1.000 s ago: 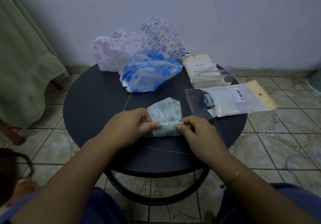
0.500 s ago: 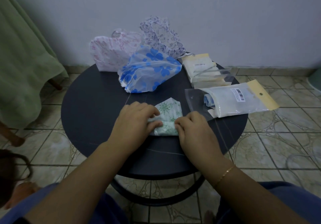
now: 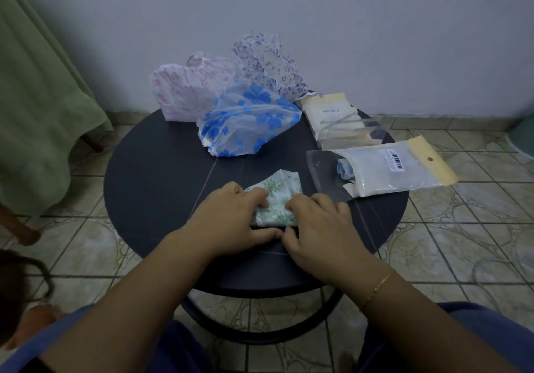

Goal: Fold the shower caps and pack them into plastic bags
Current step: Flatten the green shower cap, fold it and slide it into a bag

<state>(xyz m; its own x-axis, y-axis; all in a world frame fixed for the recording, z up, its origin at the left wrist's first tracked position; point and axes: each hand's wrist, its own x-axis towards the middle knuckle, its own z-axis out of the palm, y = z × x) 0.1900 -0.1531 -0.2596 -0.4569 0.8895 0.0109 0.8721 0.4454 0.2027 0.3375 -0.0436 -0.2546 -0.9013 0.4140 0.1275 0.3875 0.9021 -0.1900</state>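
Note:
A green-flowered shower cap point(image 3: 278, 196), partly rolled, lies near the front of the round dark table point(image 3: 150, 176). My left hand point(image 3: 231, 218) grips its left side and my right hand point(image 3: 318, 225) grips its right side, thumbs tucked under the near edge. Three unfolded caps stand at the back: blue-flowered point(image 3: 248, 119), pink-patterned point(image 3: 187, 92) and purple-patterned point(image 3: 265, 60). To the right lies a plastic bag point(image 3: 390, 170) with a folded blue cap inside. Behind it is a stack of plastic bags point(image 3: 335, 119).
A green cloth point(image 3: 37, 98) hangs over furniture with wooden legs at the left. The wall stands just behind the table. Tiled floor surrounds the table, and my knees in blue sit under its near edge.
Both hands have moved closer together and rolled the green cap's near edge forward, so the cap is now a smaller bundle.

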